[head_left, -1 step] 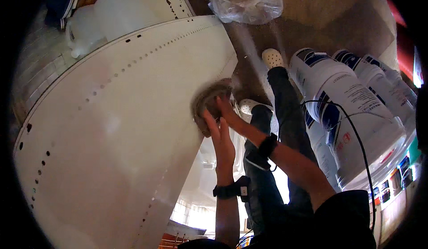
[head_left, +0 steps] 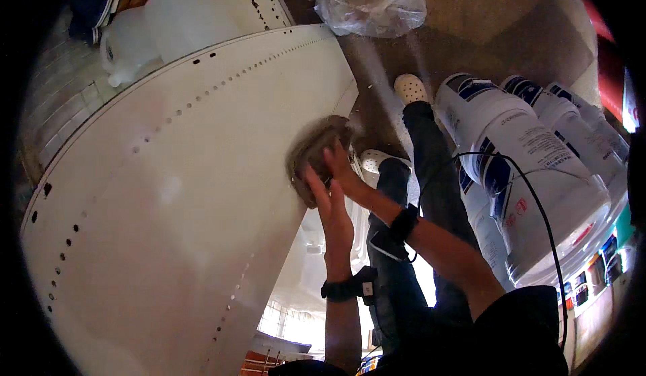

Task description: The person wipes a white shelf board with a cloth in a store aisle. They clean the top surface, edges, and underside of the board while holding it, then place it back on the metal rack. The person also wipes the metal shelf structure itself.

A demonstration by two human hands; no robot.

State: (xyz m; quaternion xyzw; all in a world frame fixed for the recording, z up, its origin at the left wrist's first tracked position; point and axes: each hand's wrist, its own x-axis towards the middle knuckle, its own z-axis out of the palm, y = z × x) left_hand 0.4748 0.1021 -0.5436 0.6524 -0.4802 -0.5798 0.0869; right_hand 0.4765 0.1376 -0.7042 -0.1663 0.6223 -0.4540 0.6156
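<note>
A brown-grey pad (head_left: 301, 186), perhaps a folded cloth and blurred at its rim, lies against the right edge of a large white panel (head_left: 168, 208) with rows of small holes. On its lower part rest the outstretched fingers of my left hand (head_left: 334, 218), thumb apart. My right hand (head_left: 344, 167) lies on the pad's right part, fingers spread and flat. The two hands are close together, and neither wraps round the pad. Its underside is hidden. Each of my wrists carries a black strap with a small device.
Several white buckets (head_left: 538, 154) with blue labels lie on the right, a black cable (head_left: 538, 194) curving past them. A clear plastic bag (head_left: 370, 6) sits at the far side. Translucent jugs (head_left: 165, 23) stand behind the panel. My feet wear cream clogs (head_left: 410, 88) on brown floor.
The pad sits at a slightly different angle under my fingers and looks less smeared. The panel has shifted very slightly in view; my hands stay almost in place.
</note>
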